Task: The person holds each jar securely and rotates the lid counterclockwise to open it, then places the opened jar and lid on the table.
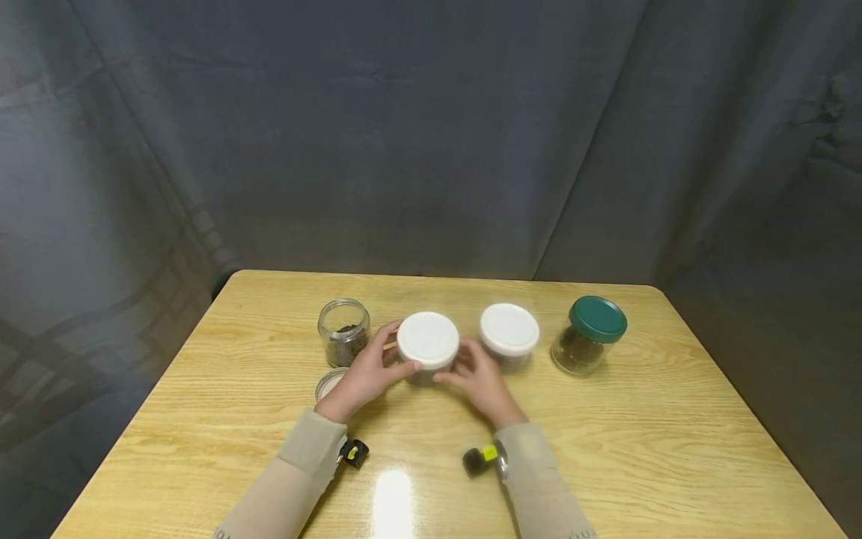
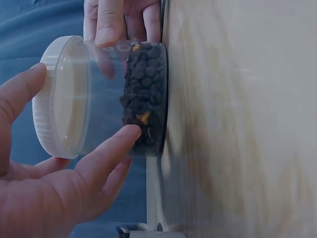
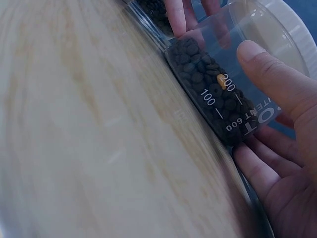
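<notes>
A clear jar with a white lid (image 1: 428, 340) stands upright between both hands near the table's middle. Dark pellets (image 2: 144, 79) with a few orange pieces fill its lower part. My left hand (image 1: 367, 378) holds it from the left, thumb at the lid and fingers along the side. From the other side my right hand (image 1: 481, 382) grips the clear wall (image 3: 220, 39), which carries printed measuring marks. Its base is at the tabletop; whether it is slightly raised I cannot tell. Just left is an uncovered glass jar (image 1: 344, 333) with dark contents.
To the right stand a second white-lidded jar (image 1: 509, 329) and a green-lidded jar (image 1: 597, 320) with brown contents. A loose round lid (image 1: 326, 383) lies beside my left wrist, partly hidden by it. Dark curtain (image 1: 404, 150) hangs behind the wooden table (image 1: 673, 449).
</notes>
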Demonstrator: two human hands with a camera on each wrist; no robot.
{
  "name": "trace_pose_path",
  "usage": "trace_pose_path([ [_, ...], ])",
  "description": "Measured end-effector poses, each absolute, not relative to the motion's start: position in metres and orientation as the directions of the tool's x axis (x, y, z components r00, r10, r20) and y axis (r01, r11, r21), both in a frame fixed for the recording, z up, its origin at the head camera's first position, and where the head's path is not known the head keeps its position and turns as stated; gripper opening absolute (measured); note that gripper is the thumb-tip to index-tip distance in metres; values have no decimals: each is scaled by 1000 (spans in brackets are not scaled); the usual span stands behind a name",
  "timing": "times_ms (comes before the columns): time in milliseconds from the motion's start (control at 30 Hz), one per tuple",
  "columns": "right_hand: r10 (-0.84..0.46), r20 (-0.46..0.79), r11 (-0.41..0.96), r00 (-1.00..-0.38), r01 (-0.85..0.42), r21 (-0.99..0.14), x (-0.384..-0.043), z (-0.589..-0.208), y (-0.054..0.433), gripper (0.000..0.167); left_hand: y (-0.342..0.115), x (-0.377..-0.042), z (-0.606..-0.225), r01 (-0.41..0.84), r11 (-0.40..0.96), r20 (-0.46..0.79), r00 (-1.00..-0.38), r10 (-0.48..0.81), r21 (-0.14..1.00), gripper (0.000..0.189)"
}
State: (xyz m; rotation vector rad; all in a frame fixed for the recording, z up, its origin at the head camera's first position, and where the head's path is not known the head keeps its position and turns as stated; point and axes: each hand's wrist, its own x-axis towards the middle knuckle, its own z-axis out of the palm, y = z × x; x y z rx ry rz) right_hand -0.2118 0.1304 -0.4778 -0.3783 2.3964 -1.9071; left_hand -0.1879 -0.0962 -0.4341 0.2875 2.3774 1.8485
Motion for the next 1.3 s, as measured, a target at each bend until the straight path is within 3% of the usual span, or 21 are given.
trace_pose_path([
  [267, -230, 118, 221, -966, -170, -960, -215, -483, 132, 72, -93, -189, -438, 101, 258, 61, -986, 157, 961, 74],
  [467, -232, 117, 211, -966, -168, -963, -215, -484, 131, 71, -94, -190, -438, 73, 211, 39, -986, 160, 975, 80],
  [667, -230, 122, 226, -966, -175, -958, -215, -483, 131, 72, -94, -191, -438, 50, 205, 18, -988, 152, 977, 75],
  [900, -227, 116, 223, -967, -167, -960, -215, -483, 131, 73, -93, -190, -437, 100, 225, 60, -982, 178, 969, 94],
  [1300, -224, 118, 224, -968, -168, -960, -215, -483, 130, 73, -92, -188, -437, 108, 204, 73, -982, 172, 973, 85],
])
